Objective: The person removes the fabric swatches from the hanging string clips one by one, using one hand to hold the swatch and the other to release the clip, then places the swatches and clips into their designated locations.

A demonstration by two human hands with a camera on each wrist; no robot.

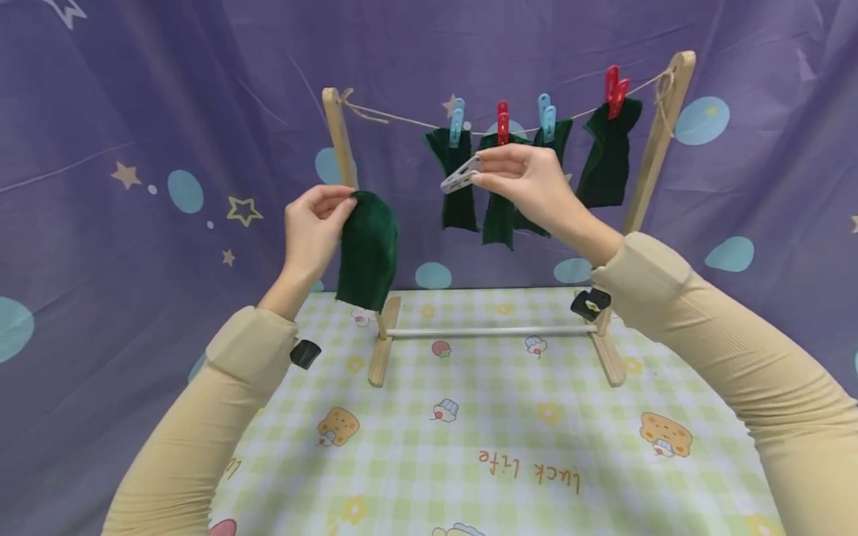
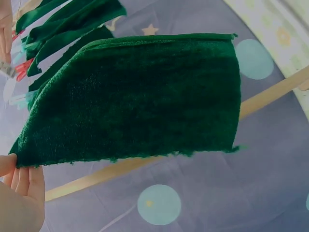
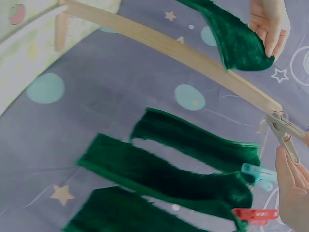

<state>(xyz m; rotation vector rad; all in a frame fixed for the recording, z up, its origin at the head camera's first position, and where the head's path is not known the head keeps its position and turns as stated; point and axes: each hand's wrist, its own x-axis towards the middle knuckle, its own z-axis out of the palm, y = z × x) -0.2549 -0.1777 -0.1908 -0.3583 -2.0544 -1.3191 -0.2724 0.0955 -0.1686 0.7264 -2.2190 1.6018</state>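
Note:
My left hand (image 1: 311,227) pinches a dark green velvety cloth (image 1: 369,249) by its top corner, so it hangs down in front of the rack's left post. In the left wrist view the cloth (image 2: 140,99) spreads wide, with a frayed lower edge and thumb and fingers at its corner. My right hand (image 1: 526,175) holds a grey clothespin (image 1: 460,176) between thumb and fingers, overlapping the hung cloths in the head view. The right wrist view shows this clothespin (image 3: 285,133) with the right hand (image 3: 294,193) gripping its handle ends.
A wooden rack carries a string (image 1: 409,119) between its left post (image 1: 338,138) and right post (image 1: 660,141). Several green cloths (image 1: 606,164) hang from it under blue clothespins (image 1: 456,123) and red clothespins (image 1: 503,119). A white rod (image 1: 489,331) joins the feet above the checked tablecloth (image 1: 496,394).

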